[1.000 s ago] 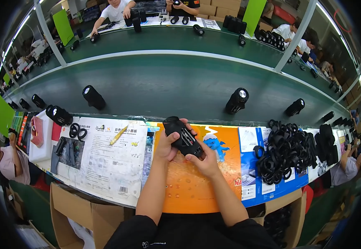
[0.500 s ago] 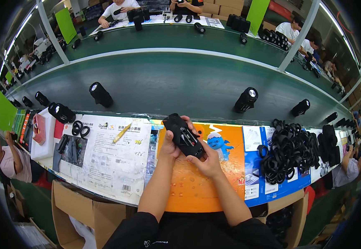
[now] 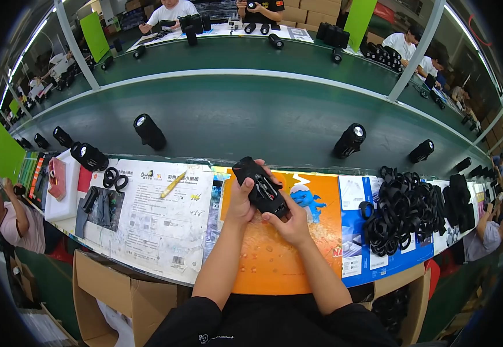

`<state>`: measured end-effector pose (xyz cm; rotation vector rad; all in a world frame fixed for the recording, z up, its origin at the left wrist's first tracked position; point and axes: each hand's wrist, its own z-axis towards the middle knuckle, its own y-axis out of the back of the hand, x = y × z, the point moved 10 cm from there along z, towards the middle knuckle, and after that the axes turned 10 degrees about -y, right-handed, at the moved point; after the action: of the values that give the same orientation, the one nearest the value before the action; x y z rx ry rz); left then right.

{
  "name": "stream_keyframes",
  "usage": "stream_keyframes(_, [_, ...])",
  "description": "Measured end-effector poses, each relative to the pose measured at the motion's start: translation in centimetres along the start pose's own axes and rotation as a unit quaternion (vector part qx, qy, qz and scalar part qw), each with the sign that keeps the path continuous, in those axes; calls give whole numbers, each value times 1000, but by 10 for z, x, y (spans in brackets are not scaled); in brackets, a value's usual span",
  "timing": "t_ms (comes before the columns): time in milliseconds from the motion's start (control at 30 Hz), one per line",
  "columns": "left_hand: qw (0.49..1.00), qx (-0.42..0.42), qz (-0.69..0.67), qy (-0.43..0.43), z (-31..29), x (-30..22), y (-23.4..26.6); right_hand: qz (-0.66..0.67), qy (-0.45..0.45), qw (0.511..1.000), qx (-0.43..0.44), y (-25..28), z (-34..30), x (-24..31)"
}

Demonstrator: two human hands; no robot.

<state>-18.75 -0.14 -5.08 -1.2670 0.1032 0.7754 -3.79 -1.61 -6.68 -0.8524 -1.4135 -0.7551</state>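
Observation:
A black cylindrical portable speaker (image 3: pixel 261 186), with pale printing on its side, is held tilted above the orange mat. My left hand (image 3: pixel 241 199) grips its left side, thumb along the body and fingers partly hidden behind. At the lower right end, my right hand (image 3: pixel 293 224) closes around it, its thumb underneath. Under both hands lies the orange mat (image 3: pixel 286 260) with a blue cartoon figure. A heap of black rings (image 3: pixel 401 214) rests to the right of my hands, on a blue printed sheet (image 3: pixel 352 266). Left of them, a yellow pen (image 3: pixel 173 185) lies on a white printed board (image 3: pixel 159 231).
Beyond the bench runs a green conveyor belt (image 3: pixel 234 127) carrying similar black speakers (image 3: pixel 149 132). Two loose black rings (image 3: pixel 110 177) lie near a white foam tray (image 3: pixel 66 199). Cardboard boxes (image 3: pixel 104 283) stand below the bench edge. Other people work at both sides and across the belt.
The speakers on the near belt have shifted slightly to the right. The held speaker has turned a little in my hands, and both hands still grip it.

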Motion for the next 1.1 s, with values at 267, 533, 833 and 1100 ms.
stream_keyframes(267, [998,16,-57,21,-5,18,-10,17,-9,1000,7,4,0,-2])
stream_keyframes(533, [999,25,-28,21,-7,17,-11,4,-19,1000,9,6,-1,-3])
stream_keyframes(833, [998,41,-19,45,-10,20,-14,-9,19,1000,4,4,-2,-4])
stream_keyframes(1100, [997,37,21,69,-12,28,-5,8,14,1000,-7,8,-2,-9])
